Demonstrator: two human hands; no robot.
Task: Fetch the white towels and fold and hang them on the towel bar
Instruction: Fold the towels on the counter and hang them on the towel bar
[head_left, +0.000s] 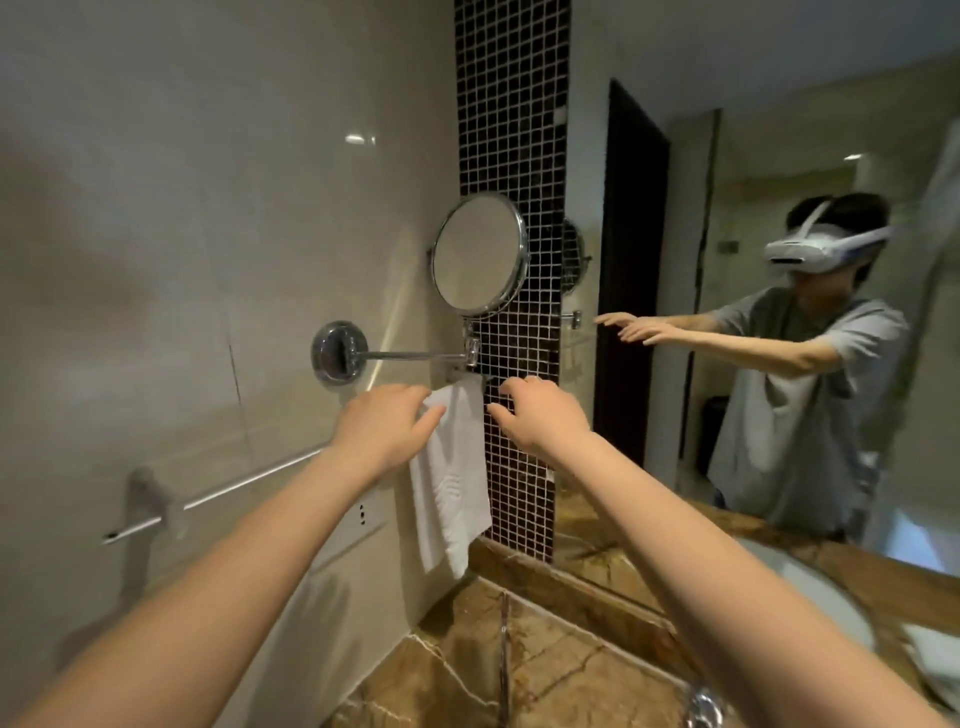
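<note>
Head view: my only feed; I place everything by the round mirror (480, 254), a chrome-rimmed disc on a swing arm (415, 356) fixed to the beige wall.
Towel (452, 483): white and folded into a narrow strip. It hangs straight below the round mirror, with its top draped over the bar's far end and its lower corner just above the counter.
Bar (234, 491): a thin chrome rail below and left of the round mirror, sloping up toward it. My left forearm hides its middle stretch.
Left hand (387, 426): below and slightly left of the round mirror, back facing me. Its fingers are extended and relaxed, with the tips lying on the towel's upper left edge. I see no clasp around the cloth.
Right hand (540, 415): below and slightly right of the round mirror, just beside the towel's right edge. Its fingers are loosely bent and hold nothing. I cannot tell whether the fingertips touch the cloth.
Tile strip (511, 130): a dark mosaic column running directly behind the round mirror, top to bottom.
Counter (519, 675): brown marble, well below the round mirror.
Basin (826, 592): white, far below and right of the round mirror.
Wall mirror (753, 130): right of the round mirror. It reflects a person in a grey shirt and white headset with both arms stretched out.
</note>
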